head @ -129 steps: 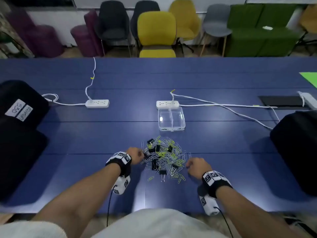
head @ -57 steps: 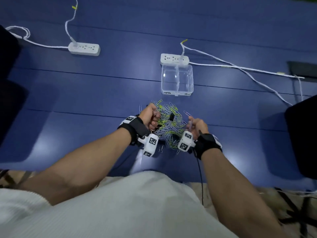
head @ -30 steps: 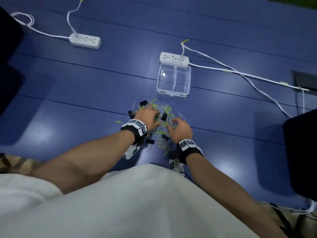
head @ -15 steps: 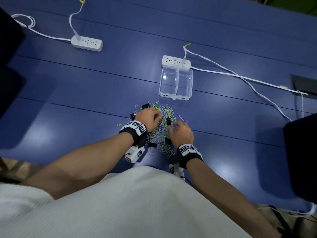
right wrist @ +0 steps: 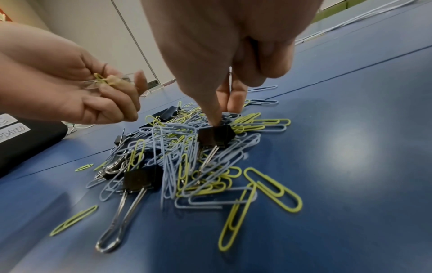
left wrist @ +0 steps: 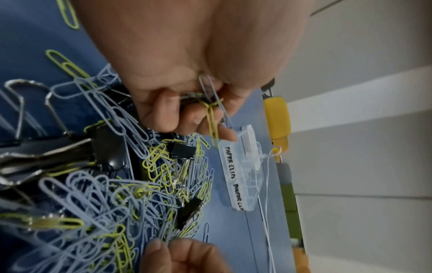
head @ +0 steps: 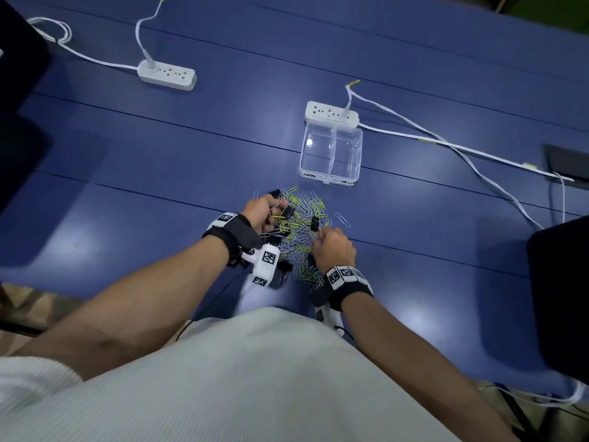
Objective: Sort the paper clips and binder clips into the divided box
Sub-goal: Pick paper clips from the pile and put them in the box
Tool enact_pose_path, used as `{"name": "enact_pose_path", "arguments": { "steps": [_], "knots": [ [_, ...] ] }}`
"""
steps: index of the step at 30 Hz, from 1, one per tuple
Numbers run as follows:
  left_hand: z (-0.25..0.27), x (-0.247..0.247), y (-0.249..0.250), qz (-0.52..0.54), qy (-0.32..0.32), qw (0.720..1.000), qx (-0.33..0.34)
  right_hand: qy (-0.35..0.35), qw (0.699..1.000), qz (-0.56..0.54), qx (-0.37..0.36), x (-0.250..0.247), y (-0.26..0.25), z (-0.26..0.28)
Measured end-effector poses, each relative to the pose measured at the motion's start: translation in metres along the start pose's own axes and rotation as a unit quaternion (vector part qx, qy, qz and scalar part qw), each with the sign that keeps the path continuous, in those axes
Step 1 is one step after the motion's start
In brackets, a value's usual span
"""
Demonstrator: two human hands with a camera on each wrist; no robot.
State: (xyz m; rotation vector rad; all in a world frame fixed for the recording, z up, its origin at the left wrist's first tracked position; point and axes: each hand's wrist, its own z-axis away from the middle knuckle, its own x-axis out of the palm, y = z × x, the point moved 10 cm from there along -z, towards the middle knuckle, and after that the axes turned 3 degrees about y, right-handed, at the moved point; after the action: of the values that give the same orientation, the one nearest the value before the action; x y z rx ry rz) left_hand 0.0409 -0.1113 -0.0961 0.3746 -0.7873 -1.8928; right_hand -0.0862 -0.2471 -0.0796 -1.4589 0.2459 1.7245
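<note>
A pile of blue and yellow paper clips mixed with black binder clips (head: 299, 231) lies on the blue table in front of me. My left hand (head: 264, 208) hovers over the pile's left edge, its fingers curled round a few yellow and blue paper clips (left wrist: 211, 118). At the pile's right side my right hand (head: 331, 247) reaches down. Its fingertips pinch the top of a black binder clip (right wrist: 216, 136) that still lies on the pile. The clear divided box (head: 331, 180) stands just beyond the pile, both compartments empty, its front labelled "PAPER CLIPS" (left wrist: 230, 166).
A white power strip (head: 331, 113) touches the back of the box, and its cable (head: 446, 145) runs off to the right. Another strip (head: 167, 74) lies at the far left. Black bags stand at the left edge (head: 19, 90) and right edge (head: 561, 298).
My left hand has risen a little off the pile and turned, with paper clips in its fingers. My right hand has stayed on the pile's right side, picking at the clips.
</note>
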Motion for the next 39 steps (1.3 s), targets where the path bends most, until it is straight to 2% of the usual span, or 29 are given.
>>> {"name": "enact_pose_path", "arguments": {
  "steps": [5,8,10,13,17,19,21,22,25,27,30,33,36,39],
  "knots": [
    [0.001,0.007,-0.009,0.048,-0.061,0.996,-0.036,0.002,0.998,-0.059,0.004,0.001,0.01,0.001],
    [0.005,0.012,-0.01,0.063,-0.084,0.993,-0.052,-0.002,0.984,-0.176,0.027,0.003,0.02,-0.003],
    [0.006,0.014,-0.01,0.079,-0.091,0.991,-0.062,-0.009,0.949,-0.31,0.063,0.003,0.028,-0.003],
    [0.006,0.014,-0.01,0.12,-0.101,0.985,-0.078,-0.049,0.869,-0.465,0.164,0.015,0.045,0.001],
    [0.007,0.017,-0.011,0.105,-0.118,0.984,-0.084,-0.122,0.785,-0.559,0.235,0.035,0.053,0.001],
    [0.009,0.019,-0.013,0.075,-0.125,0.986,-0.081,-0.15,0.77,-0.575,0.233,0.037,0.046,0.003],
    [0.008,0.021,-0.015,0.047,-0.13,0.988,-0.073,-0.167,0.775,-0.567,0.221,0.034,0.036,0.007],
    [0.007,0.021,-0.017,0.035,-0.13,0.988,-0.07,-0.161,0.797,-0.542,0.21,0.033,0.034,0.006],
    [0.005,0.013,-0.023,0.031,-0.113,0.991,-0.066,-0.101,0.905,-0.397,0.115,0.026,0.02,-0.006],
    [0.004,0.004,-0.024,0.056,-0.096,0.992,-0.06,-0.076,0.951,-0.297,0.031,0.022,0.002,-0.009],
    [0.005,-0.004,-0.022,0.063,-0.092,0.993,-0.042,-0.046,0.97,-0.237,-0.01,0.019,-0.01,-0.008],
    [0.01,-0.009,-0.018,0.026,-0.101,0.994,-0.014,-0.034,0.988,-0.147,-0.029,0.018,-0.013,-0.001],
    [0.011,-0.017,-0.021,-0.034,-0.086,0.996,0.002,-0.04,0.996,-0.08,-0.024,0.019,-0.012,0.008],
    [0.012,-0.028,-0.026,-0.125,-0.049,0.991,0.004,-0.041,0.998,-0.022,-0.05,0.022,-0.015,0.015]
  ]
}}
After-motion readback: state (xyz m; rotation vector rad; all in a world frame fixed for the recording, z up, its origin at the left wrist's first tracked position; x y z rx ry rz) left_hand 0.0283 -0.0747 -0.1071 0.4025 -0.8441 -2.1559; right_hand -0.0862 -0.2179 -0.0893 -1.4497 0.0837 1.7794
